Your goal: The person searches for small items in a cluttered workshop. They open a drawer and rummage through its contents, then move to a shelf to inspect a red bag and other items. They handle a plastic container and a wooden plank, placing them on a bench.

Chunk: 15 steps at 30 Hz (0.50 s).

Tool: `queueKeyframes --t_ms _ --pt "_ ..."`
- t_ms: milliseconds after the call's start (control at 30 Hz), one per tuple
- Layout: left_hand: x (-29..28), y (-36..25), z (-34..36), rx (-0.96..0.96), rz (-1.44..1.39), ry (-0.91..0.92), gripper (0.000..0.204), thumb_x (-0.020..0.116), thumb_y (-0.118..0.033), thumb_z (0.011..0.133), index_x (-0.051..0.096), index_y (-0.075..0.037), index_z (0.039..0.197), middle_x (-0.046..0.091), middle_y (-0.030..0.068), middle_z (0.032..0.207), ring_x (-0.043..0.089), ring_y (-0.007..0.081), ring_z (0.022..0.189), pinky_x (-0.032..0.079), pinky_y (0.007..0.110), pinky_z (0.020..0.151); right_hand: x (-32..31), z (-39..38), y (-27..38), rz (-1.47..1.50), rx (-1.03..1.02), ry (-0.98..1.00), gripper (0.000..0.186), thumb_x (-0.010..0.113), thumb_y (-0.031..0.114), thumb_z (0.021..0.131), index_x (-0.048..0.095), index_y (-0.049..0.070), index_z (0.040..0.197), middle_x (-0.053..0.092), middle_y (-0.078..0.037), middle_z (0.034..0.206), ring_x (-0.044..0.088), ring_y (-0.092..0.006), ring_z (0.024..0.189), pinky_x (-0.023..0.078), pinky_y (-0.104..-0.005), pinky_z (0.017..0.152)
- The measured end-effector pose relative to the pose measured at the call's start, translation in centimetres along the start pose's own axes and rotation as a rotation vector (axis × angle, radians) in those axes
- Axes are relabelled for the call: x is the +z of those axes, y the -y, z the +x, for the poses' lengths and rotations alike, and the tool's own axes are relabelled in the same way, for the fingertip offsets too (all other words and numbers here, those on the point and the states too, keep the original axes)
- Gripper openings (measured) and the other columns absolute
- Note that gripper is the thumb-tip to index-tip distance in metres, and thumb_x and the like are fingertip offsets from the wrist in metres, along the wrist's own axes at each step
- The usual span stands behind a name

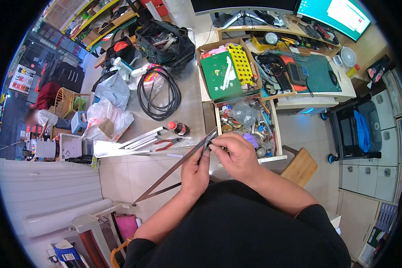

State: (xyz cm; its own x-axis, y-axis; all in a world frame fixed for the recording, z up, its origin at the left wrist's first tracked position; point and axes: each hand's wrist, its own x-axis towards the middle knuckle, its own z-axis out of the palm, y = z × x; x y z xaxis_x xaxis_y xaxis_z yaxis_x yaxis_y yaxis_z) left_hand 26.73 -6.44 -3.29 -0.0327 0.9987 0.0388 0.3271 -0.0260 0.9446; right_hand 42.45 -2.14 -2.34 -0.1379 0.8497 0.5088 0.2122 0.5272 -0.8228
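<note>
My left hand [195, 173] is closed around a long, thin dark strip [167, 173] near its upper end. The strip slants down to the left, comes to a sharp point, and a second dark length runs back toward my body. I cannot tell whether it is a folded band or a frame. My right hand [236, 154] is closed too, thumb and forefinger pinching at a small dark part beside the left fingertips. What lies between those fingers is mostly hidden. Both hands are in front of an open drawer [279, 134] full of small loose parts.
Left of the hands, a metal table [193, 89] carries red-handled pliers [169, 143], a dark bottle with a red cap [178, 128], pale metal bars [140, 139], coiled black cable [143, 100] and plastic bags [106, 118]. A wooden stool [300, 166] stands at right.
</note>
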Motion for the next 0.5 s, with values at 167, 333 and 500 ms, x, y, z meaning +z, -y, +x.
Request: queueKeyframes --t_ms 167,333,500 --pt "-0.3 -0.6 0.4 0.202 0.182 -0.06 0.039 0.057 -0.004 0.099 0.058 -0.003 0.137 0.064 0.0174 0.117 0.06 0.0293 0.109 0.046 0.036 0.096 0.0 0.1 0.4 0.018 0.02 -0.025 0.016 0.077 0.001 0.082 0.068 0.0 0.095 0.07 -0.014 0.092 0.069 -0.0271 0.084 0.054 -0.0351 0.074" --pt "-0.9 -1.1 0.8 0.379 0.346 -0.113 0.045 0.058 0.003 0.093 0.058 -0.002 0.137 0.064 0.018 0.111 0.06 0.0308 0.1 0.047 0.038 0.09 -0.3 -0.1 1.1 0.067 0.093 -0.006 0.012 0.076 0.002 0.085 0.068 0.0 0.094 0.07 -0.013 0.092 0.069 -0.0238 0.085 0.054 -0.0333 0.074" --pt "-1.5 -1.0 0.9 0.537 0.386 -0.141 0.056 0.062 0.01 0.084 0.057 -0.006 0.138 0.064 0.0182 0.106 0.059 0.0321 0.096 0.048 0.039 0.085 0.1 -0.9 1.8 0.448 0.402 0.046 0.008 0.068 0.004 0.094 0.066 -0.001 0.1 0.07 -0.01 0.093 0.067 -0.0154 0.085 0.054 -0.0294 0.074"
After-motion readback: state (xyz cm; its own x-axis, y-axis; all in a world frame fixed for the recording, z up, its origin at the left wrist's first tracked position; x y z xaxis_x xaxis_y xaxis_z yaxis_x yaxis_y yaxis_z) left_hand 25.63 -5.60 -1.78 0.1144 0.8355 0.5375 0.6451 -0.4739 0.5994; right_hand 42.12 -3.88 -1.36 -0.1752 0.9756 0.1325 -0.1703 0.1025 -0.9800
